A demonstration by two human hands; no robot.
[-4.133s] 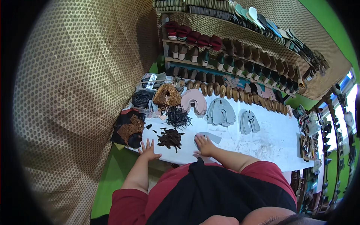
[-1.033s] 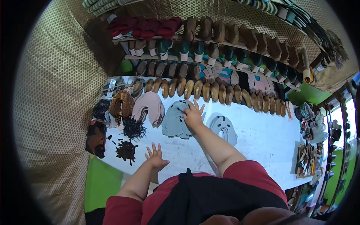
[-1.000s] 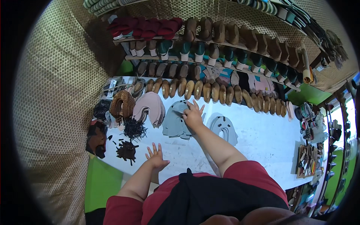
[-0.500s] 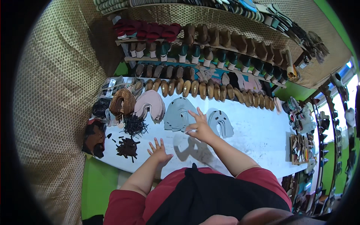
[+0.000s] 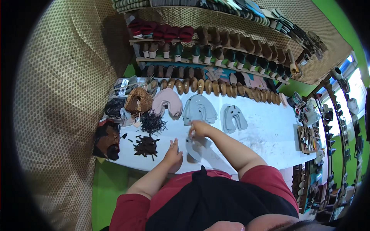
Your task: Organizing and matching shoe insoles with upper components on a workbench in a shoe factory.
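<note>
Over the white table, my right hand (image 5: 199,129) is closed on a thin grey curved shoe-upper piece (image 5: 194,149), which hangs toward me and is partly smeared by motion. To its left, my left hand (image 5: 174,156) is open and empty, with fingers stretched forward and apart from the piece. Just beyond my right hand lies a fanned stack of grey arched pieces (image 5: 199,107) bearing small dark marks. A smaller grey arched stack (image 5: 234,119) with dark tabs on it is to the right. Left of the larger stack sits a pink arched stack (image 5: 167,101).
Black thin strips (image 5: 151,122) and dark brown strips (image 5: 146,146) lie in piles at left, near a brown patterned stack (image 5: 138,101). Wooden shoe lasts (image 5: 208,86) line the table's back. A tool tray (image 5: 307,138) stands at the right edge; shoe shelves (image 5: 227,67) rise behind.
My right hand has drawn back from the larger grey stack, now closed with a grey piece hanging from it. My left hand's fingers have come closer together. The whole view has shifted slightly.
</note>
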